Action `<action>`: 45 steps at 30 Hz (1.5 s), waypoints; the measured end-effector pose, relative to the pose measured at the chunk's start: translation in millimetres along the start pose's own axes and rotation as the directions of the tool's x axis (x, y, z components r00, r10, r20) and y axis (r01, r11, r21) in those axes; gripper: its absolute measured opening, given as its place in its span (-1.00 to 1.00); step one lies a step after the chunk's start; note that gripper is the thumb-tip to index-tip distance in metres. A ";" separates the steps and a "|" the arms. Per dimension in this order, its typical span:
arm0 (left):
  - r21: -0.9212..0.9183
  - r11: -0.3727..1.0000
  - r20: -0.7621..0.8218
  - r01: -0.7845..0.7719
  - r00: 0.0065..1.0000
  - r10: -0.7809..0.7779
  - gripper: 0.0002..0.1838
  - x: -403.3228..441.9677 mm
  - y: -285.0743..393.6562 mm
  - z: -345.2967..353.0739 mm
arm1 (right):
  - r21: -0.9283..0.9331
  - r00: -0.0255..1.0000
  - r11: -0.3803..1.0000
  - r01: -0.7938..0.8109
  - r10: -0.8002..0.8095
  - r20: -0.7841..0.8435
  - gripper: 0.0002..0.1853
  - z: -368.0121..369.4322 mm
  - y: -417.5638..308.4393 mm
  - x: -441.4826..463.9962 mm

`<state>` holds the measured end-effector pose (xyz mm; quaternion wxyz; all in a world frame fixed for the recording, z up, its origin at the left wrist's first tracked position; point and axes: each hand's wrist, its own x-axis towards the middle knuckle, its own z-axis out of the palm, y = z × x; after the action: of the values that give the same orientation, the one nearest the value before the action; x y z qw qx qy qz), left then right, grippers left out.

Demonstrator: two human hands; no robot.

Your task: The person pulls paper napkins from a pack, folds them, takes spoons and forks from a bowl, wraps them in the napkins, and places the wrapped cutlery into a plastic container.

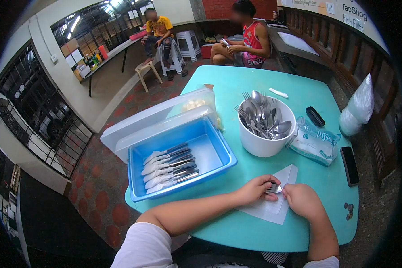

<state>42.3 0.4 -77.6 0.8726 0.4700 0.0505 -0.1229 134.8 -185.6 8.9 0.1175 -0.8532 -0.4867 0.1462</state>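
My left hand [260, 189] is closed on a fork [274, 188], with the tines near its fingers. From the right, my right hand [299, 198] pinches something at the other side of the fork; what exactly is hidden. Under both hands lie white paper napkins [268, 211]. A white bucket [265, 145] full of spoons and forks [259, 115] stands behind them. On the left, a blue tray [214, 154] holds several sets of cutlery [170, 167] partly wrapped in white napkins.
A clear lid [165, 114] leans behind the tray. A napkin pack [316, 142], a black object [315, 116], a phone [349, 166] and coins [349, 211] lie right on the turquoise table [236, 232]. Beyond it sit two people [158, 27] [254, 40].
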 end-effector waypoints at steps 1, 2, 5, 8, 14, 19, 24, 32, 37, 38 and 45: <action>0.000 1.000 0.001 0.001 1.000 -0.001 -0.71 -0.1 0.0 -0.3 | -0.002 1.000 1.000 0.003 -0.003 0.001 -0.77 0.3 0.4 0.1; 0.000 1.000 0.001 0.004 1.000 -0.004 -0.71 -0.2 0.2 -0.3 | 0.006 1.000 1.000 -0.004 0.004 0.004 -0.77 -0.3 -0.4 0.0; 0.005 1.000 0.002 0.007 1.000 -0.007 -0.71 -0.8 1.5 0.8 | 0.034 1.000 0.999 -0.019 0.018 0.018 -0.76 -2.9 -2.8 -0.4; 0.015 1.000 0.010 -0.001 1.000 0.001 -0.71 -0.3 0.6 0.4 | 0.059 0.999 0.998 -0.011 0.009 0.032 -0.76 -2.9 -1.0 0.0; 0.018 1.000 0.011 -0.012 1.000 0.012 -0.71 0.1 0.1 1.0 | 0.052 0.999 0.999 0.000 -0.002 0.035 -0.77 2.1 5.1 0.6; 0.036 0.999 -0.004 -0.004 1.000 0.004 -0.71 -1.7 2.6 2.5 | 0.017 1.000 1.000 -0.008 0.008 0.026 -0.79 1.1 2.0 0.0; 0.016 1.000 -0.004 0.010 1.000 -0.010 -0.71 -2.2 3.7 3.5 | -0.001 0.999 1.000 -0.013 0.013 0.033 -0.78 -1.2 -0.5 -0.5; 0.687 0.701 -0.132 -0.191 0.916 0.379 -0.66 -28.6 20.7 27.5 | 0.041 0.999 0.998 -0.046 0.047 -0.023 -0.76 -13.8 7.7 -7.1; 0.969 0.033 0.166 -0.244 0.747 0.643 -0.69 -21.7 17.2 6.5 | 0.052 0.989 0.991 -0.120 0.124 -0.078 -0.73 -26.5 9.9 -9.5; 0.981 -0.034 0.170 -0.192 0.759 0.629 -0.69 -21.2 15.2 2.7 | 0.054 0.986 0.990 -0.131 0.136 -0.091 -0.73 -27.5 10.6 -10.3; 0.984 -0.176 0.103 -0.020 0.872 0.479 -0.73 -34.2 21.7 4.7 | 0.053 0.982 0.991 -0.125 0.132 -0.136 -0.71 -33.0 18.5 -16.8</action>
<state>14.9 13.7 -50.5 0.2126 0.9678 -0.0181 0.1338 153.5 -211.3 35.5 0.1604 -0.8881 -0.4179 0.1042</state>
